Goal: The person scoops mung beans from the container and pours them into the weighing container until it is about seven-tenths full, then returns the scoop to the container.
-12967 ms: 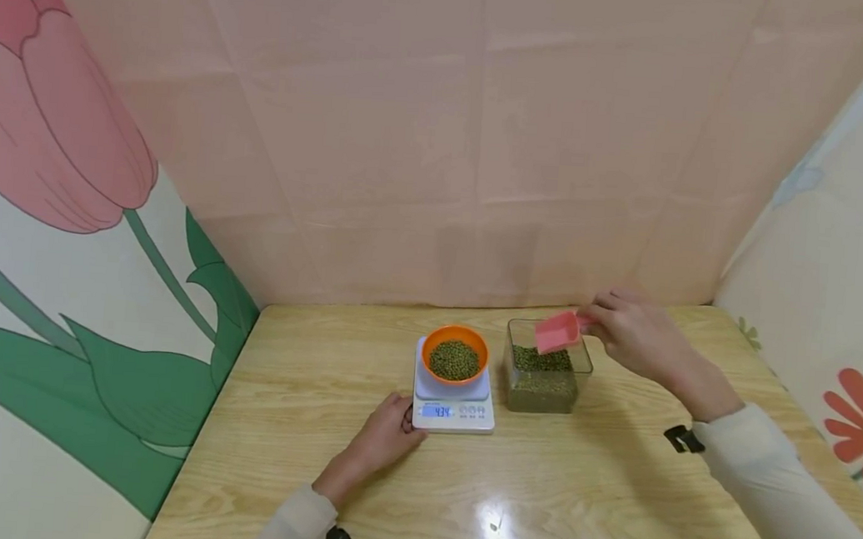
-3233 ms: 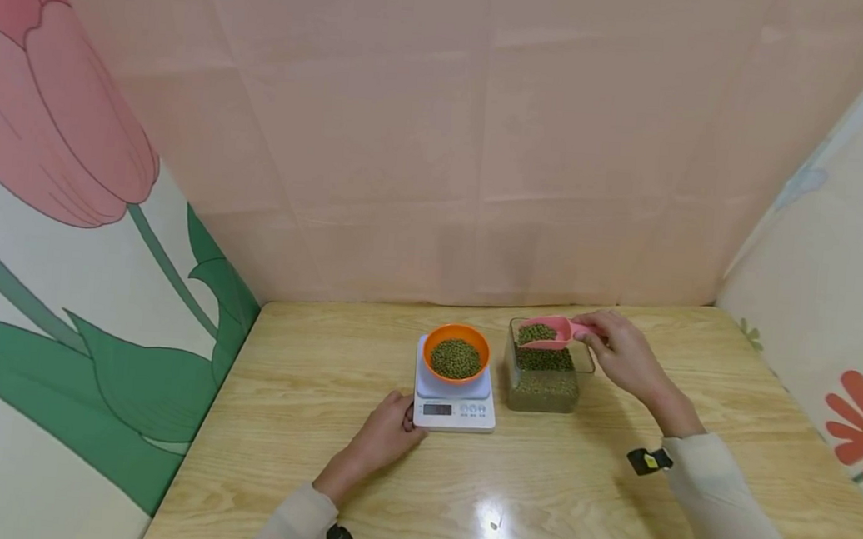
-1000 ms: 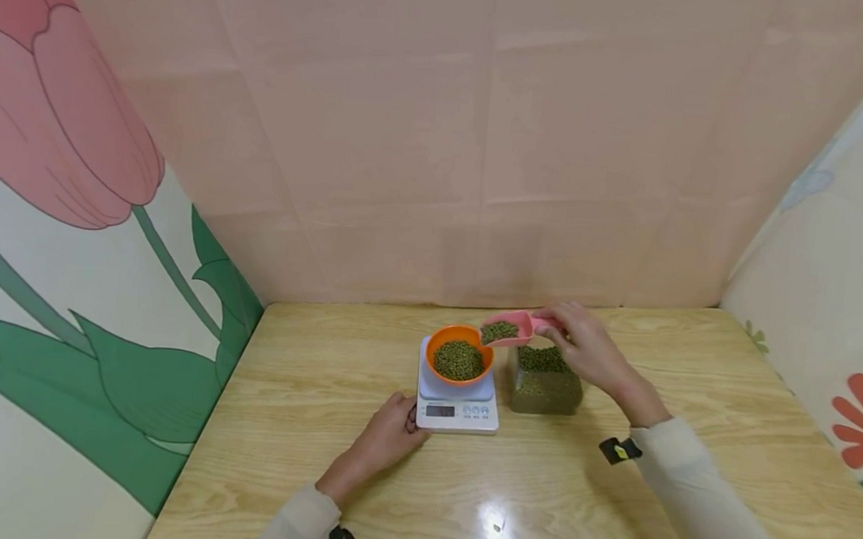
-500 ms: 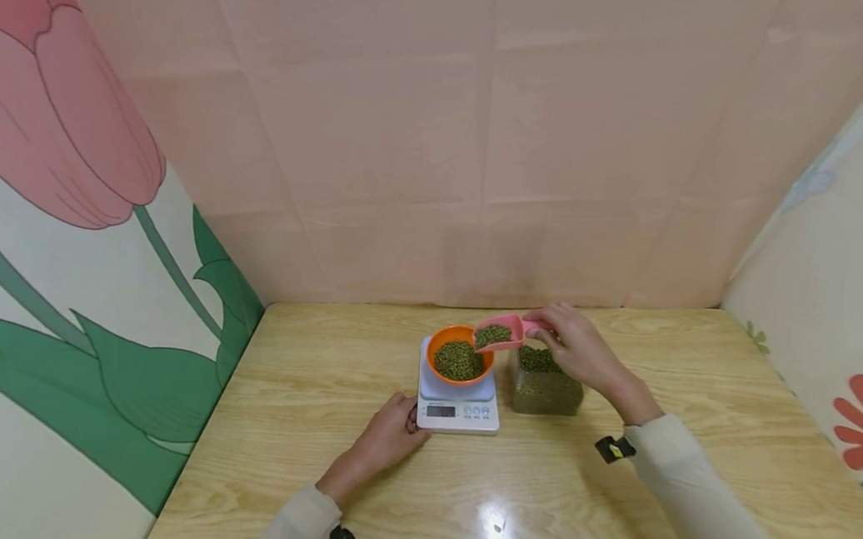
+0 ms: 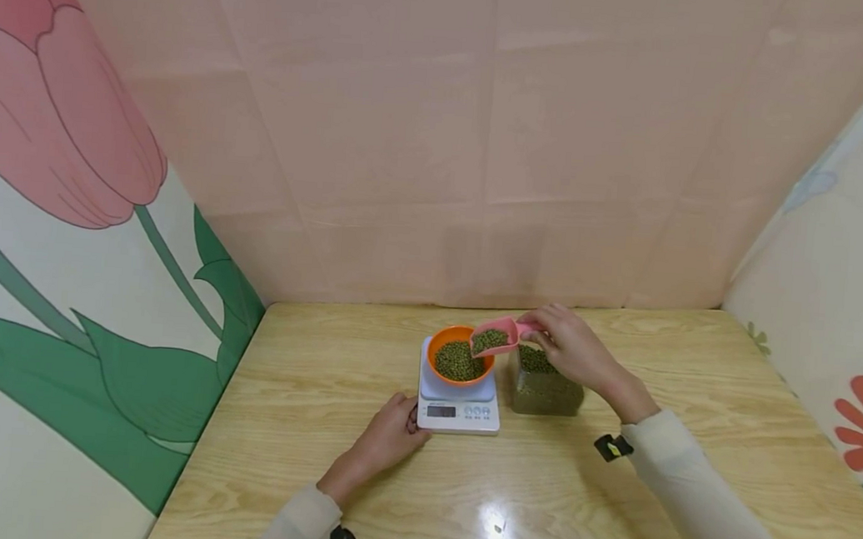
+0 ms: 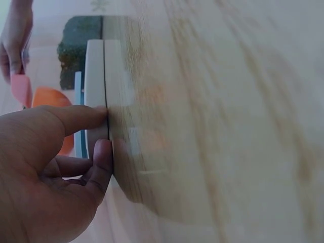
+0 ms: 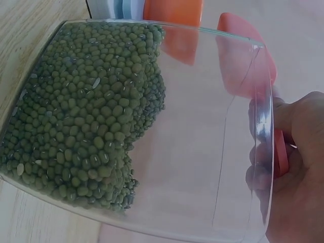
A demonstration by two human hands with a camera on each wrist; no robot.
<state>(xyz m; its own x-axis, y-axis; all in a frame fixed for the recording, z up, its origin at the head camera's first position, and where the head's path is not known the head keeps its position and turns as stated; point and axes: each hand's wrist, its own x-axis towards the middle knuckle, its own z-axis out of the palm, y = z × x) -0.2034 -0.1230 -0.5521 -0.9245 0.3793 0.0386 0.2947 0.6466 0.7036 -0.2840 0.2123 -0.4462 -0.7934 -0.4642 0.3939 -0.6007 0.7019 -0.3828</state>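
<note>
My right hand [image 5: 575, 346] pinches the handle of a pink scoop [image 5: 497, 337]. The scoop carries green mung beans and tilts with its lip over the right rim of an orange bowl [image 5: 436, 337]. More beans lie inside the bowl, which sits on a white kitchen scale [image 5: 458, 422]. My left hand [image 5: 388, 435] holds the scale's front left corner; in the left wrist view the fingers [image 6: 101, 157] are against its edge. Just right of the scale stands a clear plastic container [image 5: 546, 399] of mung beans [image 7: 86, 116], partly hidden by my right hand.
A wooden table [image 5: 305, 361] bears everything. Behind it rises a pinkish-beige covering [image 5: 378, 174], with a tulip-patterned panel [image 5: 48, 276] on the left and a flowered panel [image 5: 821, 280] on the right.
The loaded scoop has travelled left from above the clear container to the bowl's rim, then tipped slightly lower. The scale's lit display has gone dark. My left hand has stayed at the scale.
</note>
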